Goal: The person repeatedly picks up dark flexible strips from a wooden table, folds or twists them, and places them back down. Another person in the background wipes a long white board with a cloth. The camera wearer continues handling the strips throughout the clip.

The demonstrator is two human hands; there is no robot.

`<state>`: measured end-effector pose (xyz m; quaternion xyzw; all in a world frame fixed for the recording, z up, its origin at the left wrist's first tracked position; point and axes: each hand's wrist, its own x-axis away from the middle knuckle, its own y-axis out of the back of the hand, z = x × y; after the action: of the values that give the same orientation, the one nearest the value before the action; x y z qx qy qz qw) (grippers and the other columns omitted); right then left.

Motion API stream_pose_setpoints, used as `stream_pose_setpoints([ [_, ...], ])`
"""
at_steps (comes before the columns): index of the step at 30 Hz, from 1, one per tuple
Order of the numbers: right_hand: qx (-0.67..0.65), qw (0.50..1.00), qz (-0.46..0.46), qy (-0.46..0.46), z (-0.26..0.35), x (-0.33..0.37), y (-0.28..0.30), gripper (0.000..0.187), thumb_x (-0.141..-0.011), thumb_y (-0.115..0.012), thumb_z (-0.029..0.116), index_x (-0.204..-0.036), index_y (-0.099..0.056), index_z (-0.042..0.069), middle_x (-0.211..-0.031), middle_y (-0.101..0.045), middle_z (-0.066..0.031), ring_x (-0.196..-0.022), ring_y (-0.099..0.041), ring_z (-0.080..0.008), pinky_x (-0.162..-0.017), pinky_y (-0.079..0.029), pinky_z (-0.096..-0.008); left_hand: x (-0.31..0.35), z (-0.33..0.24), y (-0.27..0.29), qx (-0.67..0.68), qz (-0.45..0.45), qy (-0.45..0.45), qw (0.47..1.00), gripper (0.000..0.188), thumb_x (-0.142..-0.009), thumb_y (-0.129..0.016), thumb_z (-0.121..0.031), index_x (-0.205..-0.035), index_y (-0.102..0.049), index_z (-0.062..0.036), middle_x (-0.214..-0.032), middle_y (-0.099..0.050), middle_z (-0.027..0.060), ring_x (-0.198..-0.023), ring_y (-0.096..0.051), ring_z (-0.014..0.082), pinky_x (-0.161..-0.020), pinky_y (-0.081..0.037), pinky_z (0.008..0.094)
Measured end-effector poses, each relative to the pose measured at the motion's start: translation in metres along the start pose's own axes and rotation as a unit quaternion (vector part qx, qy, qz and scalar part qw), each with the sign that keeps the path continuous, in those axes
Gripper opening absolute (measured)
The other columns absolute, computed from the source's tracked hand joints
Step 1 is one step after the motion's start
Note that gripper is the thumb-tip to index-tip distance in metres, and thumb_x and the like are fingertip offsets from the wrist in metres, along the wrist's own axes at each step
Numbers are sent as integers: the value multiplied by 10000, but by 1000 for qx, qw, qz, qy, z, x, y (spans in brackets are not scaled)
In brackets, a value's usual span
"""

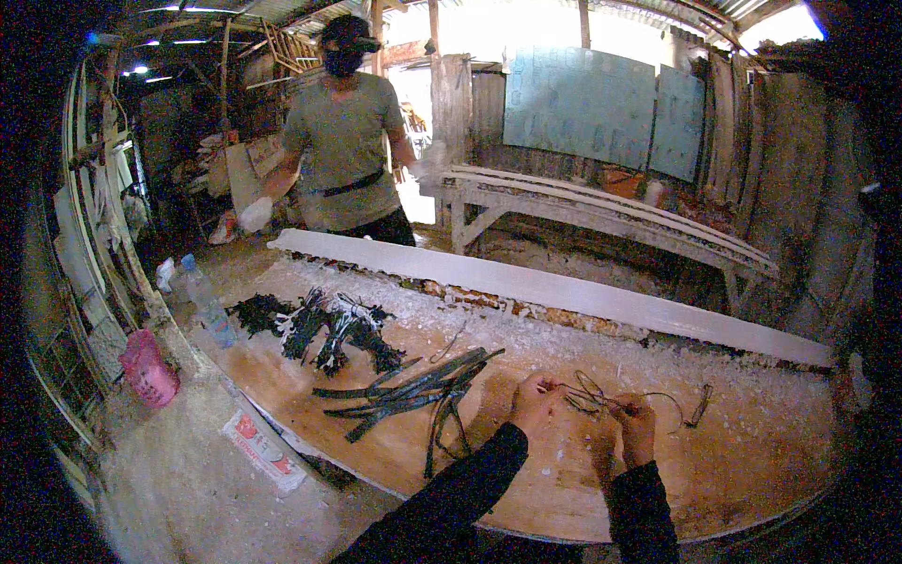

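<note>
Your black-sleeved forearms (470,479) reach in from the lower edge of the frame, over a broad, pale brown wooden tabletop (742,461). Left of centre on it, flat, dark grey-green strips (413,390) lie in a loose, crossing heap; beyond them, toward the upper left, sit stringy black-and-white bundles (338,329). Right of centre, your right hand (637,428) pinches a thin, dark, looped strand (589,399) at its fingertips. Your left hand (534,406) has its fingers curled at the loop's other end; whether they grip or only touch it, I cannot tell. That loop lies between your hands, its long axis running roughly left to right, with neither hand clearly nearer. Just right of your right hand rests a small, dark, twisted piece (698,406).
</note>
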<state>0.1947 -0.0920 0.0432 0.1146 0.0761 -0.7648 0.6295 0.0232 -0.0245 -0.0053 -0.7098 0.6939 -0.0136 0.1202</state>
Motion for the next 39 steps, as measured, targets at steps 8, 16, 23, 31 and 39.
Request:
stream_pose_setpoints([
  [8, -22, 963, 265, -46, 29, 35, -31, 141, -723, -581, 67, -850, -636, 42, -1077, -502, -89, -1029, -462, -228, -867, -372, -345, -1, -4, 12, -25, -84, -20, 996, 173, -694, -668, -167, -731, -579, -23, -674, -567, 43, -537, -524, 117, -414, -423, 241],
  [16, 4, 959, 275, -68, 40, 33, -27, 382, -729, -624, 185, -1044, -468, 36, -901, -551, -79, -776, -534, -178, -660, -457, -281, -16, 33, 7, -152, -70, -144, 975, 116, -671, -641, -123, -734, -613, -30, -708, -602, 93, -627, -570, 199, -591, -446, 301],
  [23, -22, 987, 159, -16, 5, 16, -17, 123, -667, -599, -14, -677, -504, 63, -758, -562, -48, -853, -538, -190, -755, -424, -306, -6, 28, 3, -193, 38, -219, 956, 114, -698, -612, -93, -794, -613, -33, -748, -592, 79, -657, -562, 187, -554, -447, 294],
  [31, -18, 996, -39, 74, 0, -2, -4, 147, -717, -530, -34, -691, -426, 66, -645, -469, -7, -615, -470, -102, -605, -416, -233, 20, -3, -10, -41, 348, 21, 936, 149, -757, -606, -147, -872, -552, -70, -776, -534, -7, -681, -516, 88, -475, -459, 229],
  [39, -24, 997, -47, 60, 8, 9, -7, 94, -766, -550, 24, -858, -565, 33, -806, -588, -38, -729, -531, -103, -660, -423, -228, 42, -22, -18, 12, 503, 73, 861, 233, -799, -565, -296, -885, -529, -83, -744, -492, -40, -657, -483, 62, -517, -463, 225],
])
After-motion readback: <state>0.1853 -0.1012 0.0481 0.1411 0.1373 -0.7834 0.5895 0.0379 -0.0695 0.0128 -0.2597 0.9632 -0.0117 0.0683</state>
